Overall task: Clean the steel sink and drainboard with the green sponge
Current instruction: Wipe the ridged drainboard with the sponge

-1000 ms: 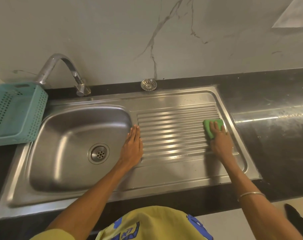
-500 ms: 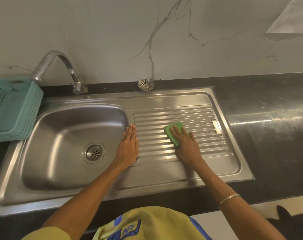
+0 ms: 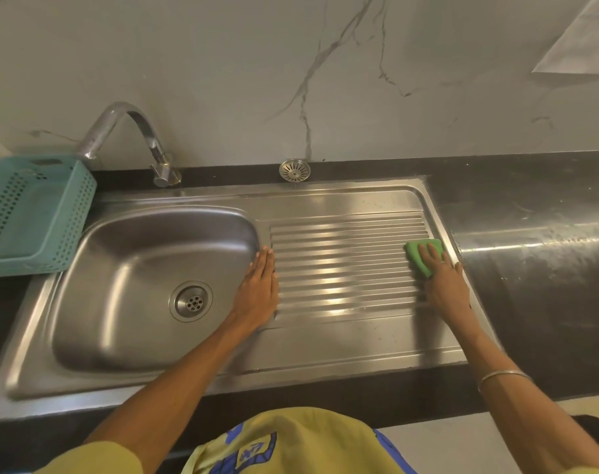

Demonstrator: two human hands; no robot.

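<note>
Sponge (image 3: 424,255), green in colour, lies at the far right end of the ribbed drainboard (image 3: 346,265), close to the right rim of the steel sink (image 3: 147,289). The right hand (image 3: 443,282) presses it down with straight fingers laid flat on top; part of the sponge shows to the left of and beyond the fingertips. A thin metal bangle (image 3: 503,377) sits on the right forearm. The left hand (image 3: 258,290) rests flat on the strip between the basin and the ribs, its fingers straight and pressed together, holding nothing. The basin has a round drain (image 3: 191,301) in its bottom. A curved tap (image 3: 133,138) stands at the back, its spout reaching to the left. A teal perforated basket (image 3: 34,213) stands on the dark table (image 3: 537,268) beside the left edge of the sink. A small round strainer (image 3: 294,170) leans on the table at the foot of the marble wall, behind the drainboard. A yellow garment with blue print shows at the bottom.
</note>
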